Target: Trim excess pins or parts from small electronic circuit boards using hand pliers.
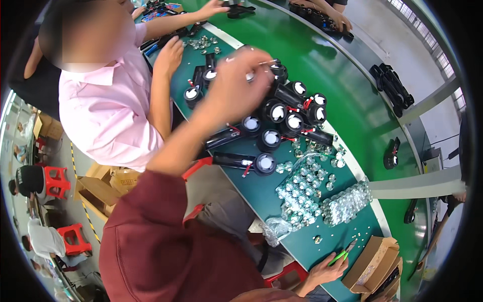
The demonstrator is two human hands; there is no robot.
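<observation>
Small clear lens (250, 76) in left grip (236, 83)

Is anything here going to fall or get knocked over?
Maybe. The left hand is raised right over the crowded pile of black lamp parts, so coming down it could bump one loose. The clear round lenses are heaped near the table edge, and a few could roll off. The right hand rests by the green-handled pliers, close to that same edge, so a nudge might tip them over.
</observation>
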